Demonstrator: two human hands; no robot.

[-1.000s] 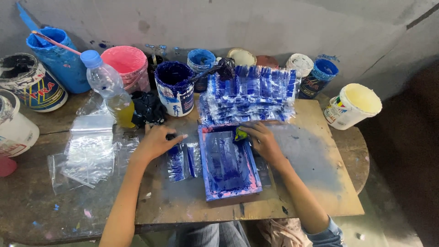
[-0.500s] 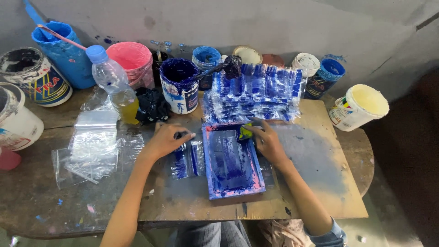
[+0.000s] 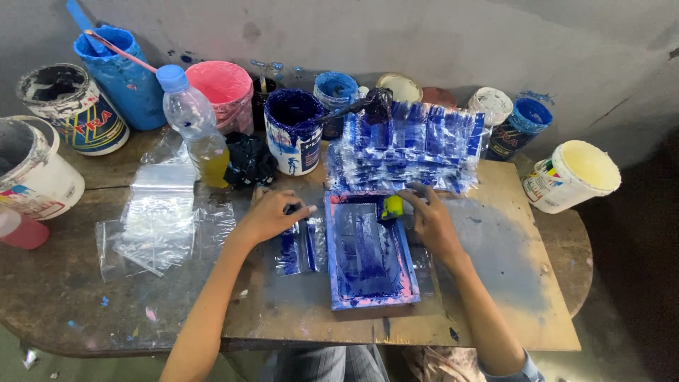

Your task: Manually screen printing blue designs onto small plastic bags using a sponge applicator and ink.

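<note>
Left hand [image 3: 271, 214] presses flat, fingers spread, on a blue-smeared clear bag [image 3: 300, 246]. Right hand [image 3: 433, 221] pinches a yellow sponge [image 3: 392, 206] at the rectangular, ink-coated frame's [image 3: 368, 255] top edge, mid-tabletop [image 3: 495, 297].

light: you work under soft, even daylight, moderately bright | shadows: faint and short under your hands, darker past the table's [image 3: 85, 311] right edge | glare: mild sheen on the clear plastic bags [image 3: 159, 219] near its left edge | focus: centre sharp, slight softness and wide-angle bending toward the corners
</note>
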